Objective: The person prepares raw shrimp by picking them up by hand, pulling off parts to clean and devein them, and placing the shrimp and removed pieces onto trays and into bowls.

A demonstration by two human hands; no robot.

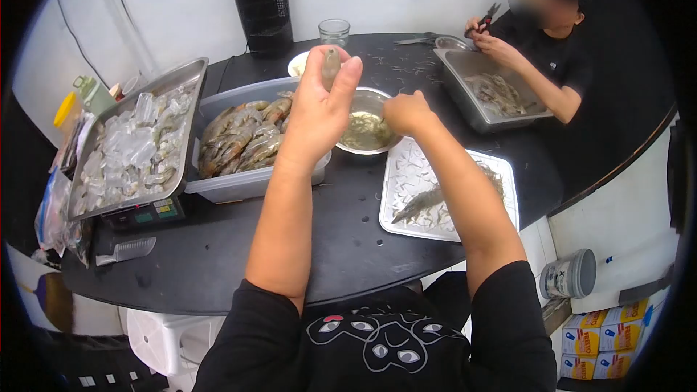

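The left hand [319,105] is raised just over the left side of the steel bowl [372,100], thumb and fingers closed around a pale shrimp [331,65]. That shrimp stands roughly upright in the grip, its long axis pointing up and away from the wearer. The right hand [408,114] is at the bowl's right rim, fingers curled in; whether it holds anything I cannot tell. It is the nearer hand to the bowl's opening, and the held shrimp lies to its left and higher.

Near side and right of the bowl, a white tray [388,226] carries thin scraps [434,221] and a whole shrimp [417,204], slanting up rightward under the right forearm [465,189]. Left of the bowl, the gray plastic tub [250,189] of unpeeled shrimp [247,138] limits sideways room. Toward the wearer, black tabletop [341,239] spreads between tub and tray to a curved edge.

Beyond the bowl stands a glass jar [334,31]; farther right, a co-worker [559,62] holds scissors [488,20] over a steel pan [486,123].
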